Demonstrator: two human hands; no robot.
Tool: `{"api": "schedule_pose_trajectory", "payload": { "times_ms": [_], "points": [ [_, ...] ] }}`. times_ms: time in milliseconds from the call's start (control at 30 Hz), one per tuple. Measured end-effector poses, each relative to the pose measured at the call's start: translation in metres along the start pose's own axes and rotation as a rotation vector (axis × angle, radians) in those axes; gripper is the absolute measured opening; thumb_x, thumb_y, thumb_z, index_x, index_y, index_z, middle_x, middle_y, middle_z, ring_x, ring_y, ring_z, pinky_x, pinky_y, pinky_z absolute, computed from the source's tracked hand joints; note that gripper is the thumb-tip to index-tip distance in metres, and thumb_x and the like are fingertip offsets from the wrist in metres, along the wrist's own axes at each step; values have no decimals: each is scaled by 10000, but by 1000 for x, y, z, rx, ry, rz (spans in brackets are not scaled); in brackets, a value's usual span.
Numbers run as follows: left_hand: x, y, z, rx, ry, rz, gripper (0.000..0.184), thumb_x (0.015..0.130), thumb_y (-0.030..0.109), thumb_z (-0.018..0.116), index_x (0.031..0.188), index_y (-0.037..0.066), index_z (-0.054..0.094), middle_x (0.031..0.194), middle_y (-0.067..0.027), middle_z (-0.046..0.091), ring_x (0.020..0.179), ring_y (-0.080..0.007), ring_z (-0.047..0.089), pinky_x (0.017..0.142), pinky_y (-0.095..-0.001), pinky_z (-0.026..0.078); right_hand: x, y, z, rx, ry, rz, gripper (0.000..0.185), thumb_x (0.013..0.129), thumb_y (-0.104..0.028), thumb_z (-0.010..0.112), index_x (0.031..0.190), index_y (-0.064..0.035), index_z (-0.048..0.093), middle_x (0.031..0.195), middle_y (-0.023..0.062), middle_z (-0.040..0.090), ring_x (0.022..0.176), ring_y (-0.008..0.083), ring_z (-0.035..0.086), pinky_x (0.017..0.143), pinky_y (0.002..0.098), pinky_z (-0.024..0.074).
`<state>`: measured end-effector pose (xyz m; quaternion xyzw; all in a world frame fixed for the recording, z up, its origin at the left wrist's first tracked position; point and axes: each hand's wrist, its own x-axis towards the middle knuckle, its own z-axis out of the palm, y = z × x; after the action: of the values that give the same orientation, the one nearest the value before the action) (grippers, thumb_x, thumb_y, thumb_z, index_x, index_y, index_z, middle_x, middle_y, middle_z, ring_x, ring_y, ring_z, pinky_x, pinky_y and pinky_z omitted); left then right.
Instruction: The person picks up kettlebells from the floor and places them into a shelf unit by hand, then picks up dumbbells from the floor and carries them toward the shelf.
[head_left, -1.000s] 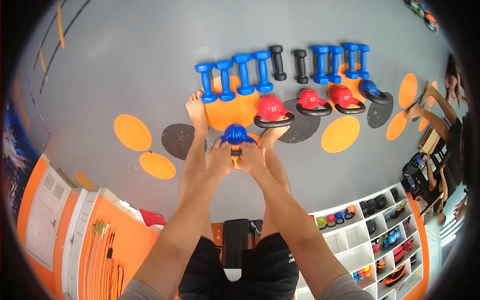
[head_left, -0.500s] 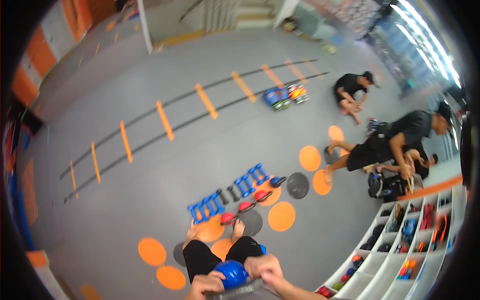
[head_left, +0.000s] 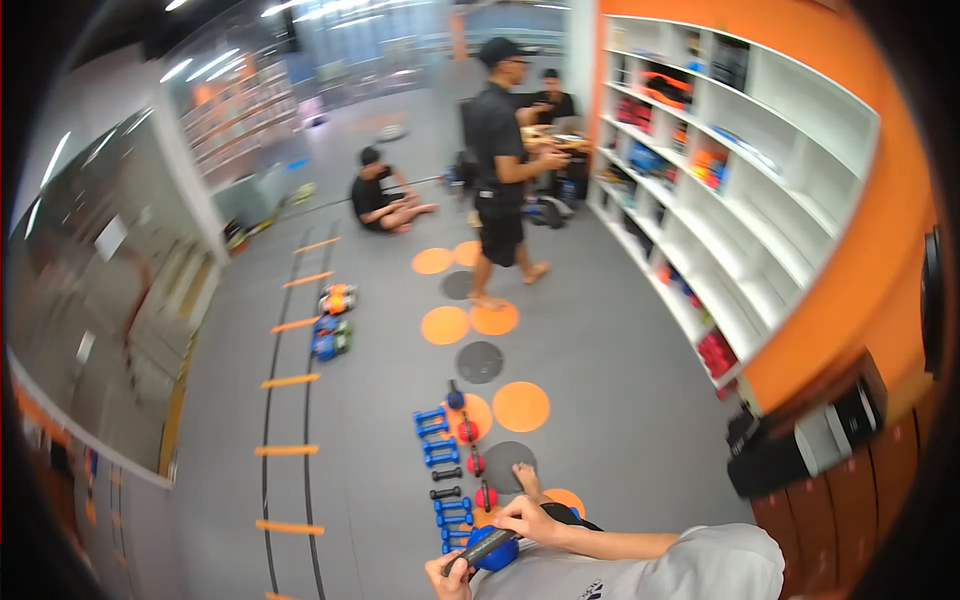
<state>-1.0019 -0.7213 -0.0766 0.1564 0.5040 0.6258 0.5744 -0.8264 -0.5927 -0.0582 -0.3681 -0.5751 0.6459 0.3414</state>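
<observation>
A blue kettlebell (head_left: 502, 556) is held off the floor, just beside the front of a grey shirt (head_left: 665, 575), with its black handle (head_left: 484, 549) turned toward the camera and part of the ball covered by it. The lower end of the handle is gripped by the left hand (head_left: 447, 582), and the upper end is gripped by the right hand (head_left: 527, 518); the far sides of the fingers cannot be seen. For a sound hold, the load is best shared evenly by both hands, the wrists held straight and the ball carried close to the body, so that the back is not pulled forward. A bare foot (head_left: 526, 478) is seen below, near the red kettlebells (head_left: 486, 497), so the stance should be set wide enough and the row not stepped into. Beside these, blue dumbbells (head_left: 440, 453) and black dumbbells (head_left: 446, 475) are lined up on the floor (head_left: 375, 480), with a dark blue kettlebell (head_left: 455, 398) placed at the far end. Farther off, a person standing (head_left: 497, 140) and a person seated (head_left: 373, 195) are seen, by whom room should be left
</observation>
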Motion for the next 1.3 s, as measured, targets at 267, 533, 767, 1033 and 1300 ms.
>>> {"api": "schedule_pose_trajectory", "payload": {
  "times_ms": [267,533,767,1033,1300],
  "points": [
    [56,3,20,117,-450,-139,264,834,131,712,1058,48,599,938,-93,605,787,-195,573,727,-331,494,-62,-35,-41,90,374,-37,346,873,-245,671,657,25,683,497,30,556,458,77,497,442,274,355],
    [77,-6,167,292,-657,-10,375,857,292,693,687,-18,565,662,-90,603,597,-158,567,545,-275,435,-84,-40,-127,93,582,-101,351,859,-270,667,634,-3,700,468,23,528,443,83,462,455,298,324],
    [112,-60,278,373,-800,-34,447,847,301,685,561,14,495,632,-82,563,633,-183,528,613,-322,411,-89,-39,-249,64,695,-158,413,882,-252,631,557,-4,577,473,-15,463,463,66,423,452,283,310],
    [124,-112,405,397,-875,-119,380,833,243,684,602,-21,537,620,-69,559,579,-139,523,534,-253,373,-121,-39,-353,188,855,-134,364,863,-216,639,574,3,629,480,1,510,461,73,435,451,288,297],
    [189,-168,507,416,-1049,-312,330,792,218,761,623,-29,622,622,-55,577,647,-135,548,591,-266,398,-117,-35,-440,394,1037,-149,261,889,-153,636,757,55,723,572,1,578,522,68,486,472,254,340]
  ]
}}
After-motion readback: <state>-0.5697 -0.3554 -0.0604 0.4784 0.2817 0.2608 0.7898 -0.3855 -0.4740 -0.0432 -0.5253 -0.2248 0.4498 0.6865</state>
